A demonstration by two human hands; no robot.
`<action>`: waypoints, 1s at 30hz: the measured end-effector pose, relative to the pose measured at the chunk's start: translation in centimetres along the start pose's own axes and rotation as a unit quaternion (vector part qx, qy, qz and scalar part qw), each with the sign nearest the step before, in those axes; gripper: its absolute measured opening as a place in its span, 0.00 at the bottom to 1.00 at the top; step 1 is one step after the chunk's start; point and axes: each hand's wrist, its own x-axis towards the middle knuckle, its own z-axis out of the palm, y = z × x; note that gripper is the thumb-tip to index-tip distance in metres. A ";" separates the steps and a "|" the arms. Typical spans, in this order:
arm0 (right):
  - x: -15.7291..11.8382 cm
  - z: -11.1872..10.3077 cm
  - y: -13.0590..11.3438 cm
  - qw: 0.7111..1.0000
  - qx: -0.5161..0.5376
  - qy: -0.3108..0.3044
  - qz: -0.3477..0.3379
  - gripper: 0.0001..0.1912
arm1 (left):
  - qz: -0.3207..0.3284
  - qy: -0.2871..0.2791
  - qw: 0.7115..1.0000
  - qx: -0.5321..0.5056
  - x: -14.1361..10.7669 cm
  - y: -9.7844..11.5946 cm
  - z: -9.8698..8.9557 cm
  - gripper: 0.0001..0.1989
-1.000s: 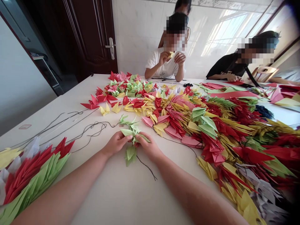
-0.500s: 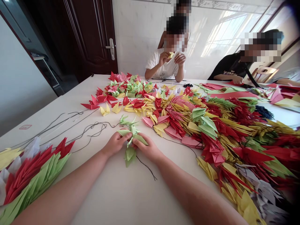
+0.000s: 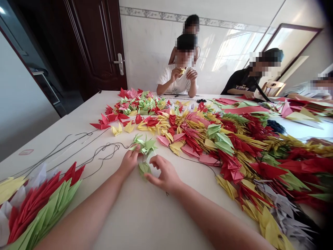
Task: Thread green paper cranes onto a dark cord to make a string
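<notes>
My left hand [image 3: 129,161] pinches the edge of green folded paper cranes [image 3: 147,147] strung on a dark cord, just above the table. Below them another green paper crane [image 3: 144,169] hangs or lies on the same string; I cannot tell which. To its right is my right hand [image 3: 163,172], with thumb and fingers curved apart and nothing held between them. The cord's tail [image 3: 167,193] shows only a short end below my right wrist; the rest is hidden.
Long strings of red, yellow, green and pink paper cranes [image 3: 197,128] spread over the table's right side. Another crane string [image 3: 44,205] lies at the left front. Loose black cords [image 3: 100,149] trail at the left. Across the table, a person in white [image 3: 178,81] holds yellow folded paper.
My right hand has let go of the green cranes and opened, moving slightly right and down. My left hand still holds them. The view has tilted up and turned right.
</notes>
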 end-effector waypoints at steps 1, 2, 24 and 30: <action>-0.1 0.3 -0.2 0.998 -0.045 -0.029 -0.015 0.18 | 0.012 -0.001 1.000 0.020 0.1 0.0 0.0 0.18; -0.1 0.6 -0.3 0.995 -0.085 -0.053 -0.023 0.20 | 0.028 -0.003 0.999 0.038 0.2 -0.1 0.0 0.17; 0.1 1.4 -0.9 0.962 -0.234 -0.127 -0.063 0.16 | -0.003 -0.017 0.998 -0.064 -0.1 -1.0 0.1 0.22; 0.5 -1.4 -1.3 0.938 -0.221 -0.256 -0.075 0.23 | -0.050 -0.040 0.994 -0.086 -0.8 -0.6 0.6 0.23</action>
